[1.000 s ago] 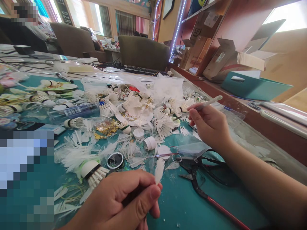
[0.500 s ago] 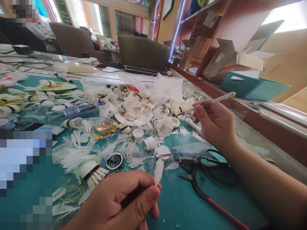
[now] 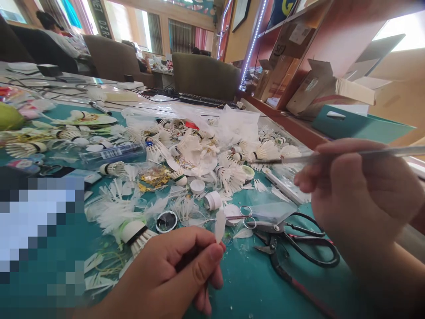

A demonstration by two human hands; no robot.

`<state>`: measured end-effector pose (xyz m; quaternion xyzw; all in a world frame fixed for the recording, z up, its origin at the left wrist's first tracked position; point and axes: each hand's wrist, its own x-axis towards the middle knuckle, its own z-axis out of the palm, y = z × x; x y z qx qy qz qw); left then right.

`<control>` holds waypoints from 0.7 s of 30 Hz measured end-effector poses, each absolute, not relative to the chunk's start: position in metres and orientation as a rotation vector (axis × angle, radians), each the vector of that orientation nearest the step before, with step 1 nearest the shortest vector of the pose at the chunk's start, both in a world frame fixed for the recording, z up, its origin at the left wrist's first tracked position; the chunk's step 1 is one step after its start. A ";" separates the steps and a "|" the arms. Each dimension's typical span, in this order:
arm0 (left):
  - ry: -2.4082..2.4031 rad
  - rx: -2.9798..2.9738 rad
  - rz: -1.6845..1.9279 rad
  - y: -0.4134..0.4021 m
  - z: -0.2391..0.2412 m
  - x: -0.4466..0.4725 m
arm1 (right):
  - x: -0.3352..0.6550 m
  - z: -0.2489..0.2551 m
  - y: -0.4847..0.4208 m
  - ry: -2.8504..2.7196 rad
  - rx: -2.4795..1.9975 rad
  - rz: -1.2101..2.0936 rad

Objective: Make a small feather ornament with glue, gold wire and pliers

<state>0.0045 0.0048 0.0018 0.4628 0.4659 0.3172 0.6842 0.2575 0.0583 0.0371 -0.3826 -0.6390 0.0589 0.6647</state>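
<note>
My left hand [image 3: 172,279] is at the bottom centre, thumb and fingers pinched on the quill of a small white feather [image 3: 219,225] that stands upright above the thumb. My right hand [image 3: 358,190] is raised at the right, close to the camera and blurred, closed on a thin white brush [image 3: 318,156] that lies level with its dark tip pointing left over the pile. Below the feather's tip lie small silver scissors [image 3: 237,216] on the teal mat [image 3: 252,274].
Shuttlecocks [image 3: 136,234], loose feathers, white caps [image 3: 212,200], a round dark tin [image 3: 166,220] and a clear bottle [image 3: 114,155] litter the mat. Black shears [image 3: 299,248] lie under my right wrist. A teal box [image 3: 358,126] and cardboard boxes stand on the right ledge. Chairs stand behind.
My right hand has lifted the brush away from the pile, back to the right and nearer the camera. My left hand has kept still with the feather. The view has shifted slightly left.
</note>
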 end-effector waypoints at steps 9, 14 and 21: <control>0.874 1.044 0.717 0.009 -0.015 -0.001 | 0.247 0.028 0.029 -1.623 -0.743 0.720; 0.857 0.999 0.726 0.009 -0.008 0.004 | 0.247 0.024 0.032 -1.625 -0.669 0.819; 0.837 0.949 0.731 0.011 -0.005 0.005 | 0.250 0.021 0.038 -1.585 -0.718 0.901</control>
